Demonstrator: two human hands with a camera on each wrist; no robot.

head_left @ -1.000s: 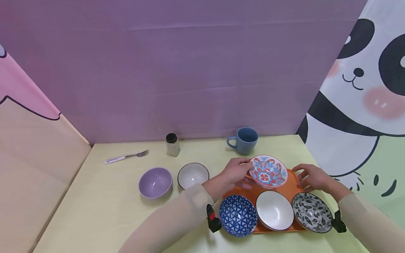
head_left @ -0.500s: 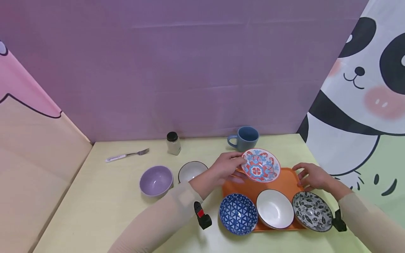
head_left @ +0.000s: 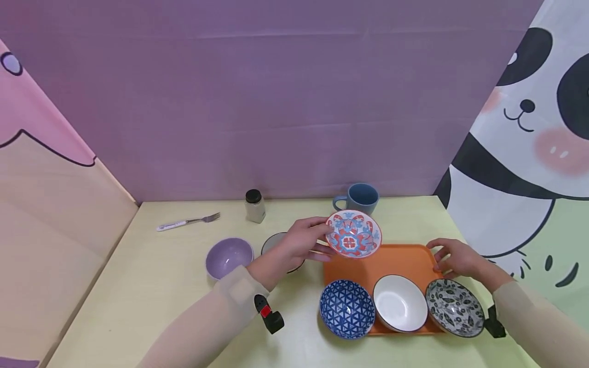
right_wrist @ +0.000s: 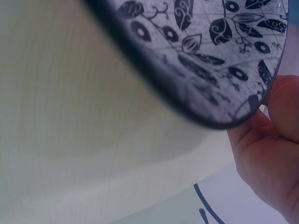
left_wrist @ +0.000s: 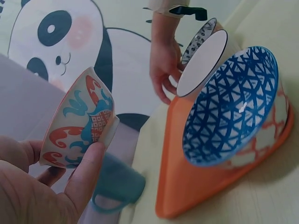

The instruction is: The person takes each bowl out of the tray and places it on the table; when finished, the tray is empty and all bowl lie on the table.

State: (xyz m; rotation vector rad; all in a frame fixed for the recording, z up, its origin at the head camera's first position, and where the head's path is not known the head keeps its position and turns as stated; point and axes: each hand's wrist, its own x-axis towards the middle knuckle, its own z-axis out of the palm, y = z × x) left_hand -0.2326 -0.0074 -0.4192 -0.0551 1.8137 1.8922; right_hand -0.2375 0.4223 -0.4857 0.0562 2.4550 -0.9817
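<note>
My left hand (head_left: 301, 240) pinches a red-and-blue floral bowl (head_left: 354, 234) by its left rim, in the air over the left back part of an orange tray (head_left: 391, 255). In the left wrist view the bowl (left_wrist: 79, 122) is tilted, thumb on its outside near the foot. My right hand (head_left: 455, 258) is at the tray's right edge, fingers loosely bent, close behind the black-and-white leaf bowl (head_left: 454, 307). Along the tray's front stand that bowl, a white bowl (head_left: 400, 303) with a dark rim and a blue triangle-patterned bowl (head_left: 347, 309).
To the left, a purple bowl (head_left: 228, 257) stands beside a white bowl (head_left: 272, 240), partly hidden by my left arm. Further back are a fork (head_left: 189, 222), a black-capped shaker (head_left: 255, 206) and a blue mug (head_left: 362, 198). A purple backdrop (head_left: 276, 102) rises behind the table.
My left hand has carried the floral bowl leftward and slightly back, uncovering the back right part of the tray. The right hand has stayed at the tray's right edge.
</note>
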